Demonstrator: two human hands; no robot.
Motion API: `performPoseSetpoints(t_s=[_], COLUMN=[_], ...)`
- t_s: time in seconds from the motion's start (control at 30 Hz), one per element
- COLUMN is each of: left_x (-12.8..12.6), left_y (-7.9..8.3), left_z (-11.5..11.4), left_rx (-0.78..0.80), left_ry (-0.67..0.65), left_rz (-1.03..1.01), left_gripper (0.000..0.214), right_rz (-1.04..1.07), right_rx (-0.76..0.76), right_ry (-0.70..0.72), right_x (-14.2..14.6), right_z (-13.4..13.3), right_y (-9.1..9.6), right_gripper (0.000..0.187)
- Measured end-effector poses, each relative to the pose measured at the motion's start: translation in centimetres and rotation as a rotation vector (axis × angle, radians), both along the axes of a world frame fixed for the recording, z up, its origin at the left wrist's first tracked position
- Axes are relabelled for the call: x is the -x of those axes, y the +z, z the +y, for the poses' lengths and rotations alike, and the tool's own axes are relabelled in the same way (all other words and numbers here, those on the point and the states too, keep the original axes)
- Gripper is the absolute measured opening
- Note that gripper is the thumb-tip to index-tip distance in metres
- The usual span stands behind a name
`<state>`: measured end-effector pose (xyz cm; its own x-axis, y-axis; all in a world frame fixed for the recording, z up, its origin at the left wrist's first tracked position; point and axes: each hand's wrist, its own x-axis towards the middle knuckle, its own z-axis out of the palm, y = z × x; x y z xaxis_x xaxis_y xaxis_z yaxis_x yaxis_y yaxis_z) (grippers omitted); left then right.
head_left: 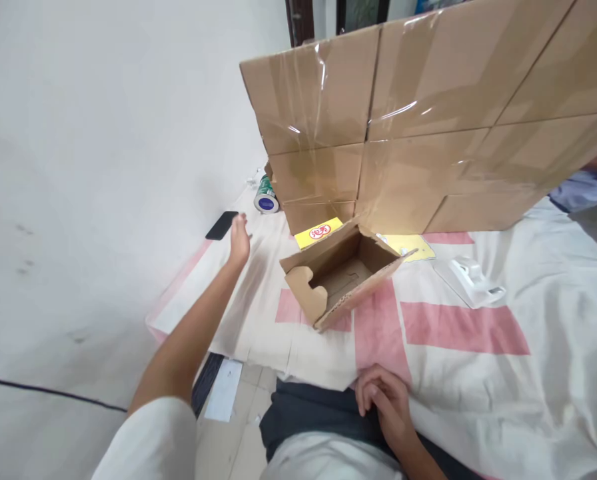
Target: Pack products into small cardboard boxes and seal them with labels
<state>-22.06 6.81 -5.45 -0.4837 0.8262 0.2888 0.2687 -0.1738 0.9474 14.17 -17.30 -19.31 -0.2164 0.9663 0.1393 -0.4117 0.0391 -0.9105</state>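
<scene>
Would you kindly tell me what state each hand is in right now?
Left hand: open, near the black phone.
Right hand: loosely curled, no held object visible.

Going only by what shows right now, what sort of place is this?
Probably a room in a home, possibly a bedroom: a pink-and-white cloth is spread beside a white wall, with a phone lying on it.

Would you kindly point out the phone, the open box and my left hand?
Phone [222, 226], head view: middle of its dark upper face.
Open box [342, 281], head view: bare inner floor.
Left hand [239, 244], head view: middle of the hand.
</scene>
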Motion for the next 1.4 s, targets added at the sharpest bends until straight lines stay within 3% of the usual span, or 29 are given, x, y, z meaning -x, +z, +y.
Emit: performPoseSetpoints(t_s=[0.1,0.17,0.27,0.33,0.4,0.47,0.53,0.67,0.8,0.9,0.93,1.0,1.1,1.17,1.27,1.4], left_x=[-2.7,-4.5,-7.4,-9.3,-11.1,-12.6,-13.5,-13.9,-12.8,-11.4,-11.0,-10.4,-10.3,-10.6,-10.7,-9.6], left_y=[-4.6,-5.7,-4.7,-3.3,-2.1,-1.4,-1.2,-1.6,-1.2,0.6,1.3,2.9,4.8,5.3,5.1,4.8], left_z=[-5.3,-9.0,-12.6,-13.2,-12.6,-11.5,-10.7,-10.7,-10.5,-7.8,-6.6,-3.9,-1.0,-0.4,-0.6,-2.1], left_rx=[0.045,-0.007,-0.093,-0.101,-0.09,-0.064,-0.034,-0.014,-0.08,-0.274,-0.271,-0.151,0.088,0.179,0.129,0.056], left_ry=[-0.039,-0.104,-0.253,-0.323,-0.355,-0.372,-0.391,-0.442,-0.479,-0.392,-0.38,-0.477,-0.746,-0.814,-0.742,-0.618], left_rz=[-0.047,-0.079,-0.124,-0.129,-0.12,-0.095,-0.073,-0.061,0.074,0.18,0.218,0.35,0.532,0.602,0.711,0.752], left_gripper=[0.065,0.061,0.063,0.068,0.075,0.079,0.07,0.05,0.032,0.034,0.034,0.035,0.049,0.058,0.065,0.062], right_rz=[-0.011,-0.07,-0.25,-0.372,-0.467,-0.484,-0.51,-0.583,-0.649,-0.789,-0.828,-0.865,-0.765,-0.64,-0.434,-0.279], right_rx=[-0.029,-0.11,-0.4,-0.556,-0.572,-0.541,-0.556,-0.712,-0.95,-1.037,-1.045,-1.049,-1.079,-1.064,-0.935,-0.787], right_ry=[0.055,0.087,0.008,-0.225,-0.412,-0.405,-0.365,-0.451,-0.349,-0.203,-0.159,-0.14,-0.36,-0.588,-0.853,-0.969], right_x=[-0.8,-1.8,-3.4,-4.3,-4.8,-5.1,-5.4,-6.3,-7.4,-8.0,-8.2,-8.4,-8.3,-7.9,-7.1,-6.3], right_z=[-0.6,-0.3,2.6,6.2,10.1,13.3,14.9,13.5,11.2,11.5,11.8,12.5,12.9,12.9,12.9,13.1], right_y=[0.7,2.3,6.0,8.7,11.1,12.7,13.5,13.5,14.0,15.1,15.4,15.7,15.0,13.8,11.4,8.6], right_gripper=[0.018,0.016,0.014,0.015,0.03,0.052,0.066,0.063,0.05,0.051,0.049,0.045,0.041,0.039,0.039,0.044])
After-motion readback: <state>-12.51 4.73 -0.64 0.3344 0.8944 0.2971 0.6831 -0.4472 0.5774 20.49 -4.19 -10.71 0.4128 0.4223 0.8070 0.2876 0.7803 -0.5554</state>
